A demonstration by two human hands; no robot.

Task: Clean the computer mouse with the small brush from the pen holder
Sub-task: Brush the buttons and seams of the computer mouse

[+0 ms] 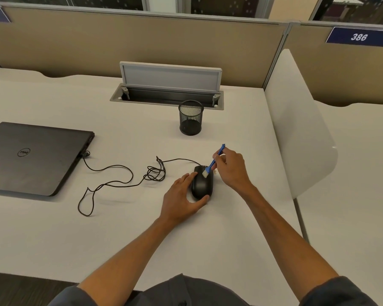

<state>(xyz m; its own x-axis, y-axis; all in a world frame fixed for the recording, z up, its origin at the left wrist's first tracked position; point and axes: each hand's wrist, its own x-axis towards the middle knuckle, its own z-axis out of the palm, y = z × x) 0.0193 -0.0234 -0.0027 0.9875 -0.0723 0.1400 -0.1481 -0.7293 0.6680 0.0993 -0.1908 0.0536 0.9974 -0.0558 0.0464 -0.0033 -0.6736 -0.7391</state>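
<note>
On the white desk (142, 228), the left hand (181, 195) cups the black wired mouse (201, 184), fingers on its left side and thumb at its near end. The right hand (231, 170) pinches the small blue brush (213, 161), pale bristles touching the mouse's front. The mesh pen holder (190, 118) stands behind, apart; a closed Dell laptop (34, 157) lies left.

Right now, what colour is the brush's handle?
Blue, with pale bristles; the brush shows best in the head view, held by the right hand.

Laptop (31, 157) cropped at left edge; mouse (202, 184) partly behind fingers
</note>
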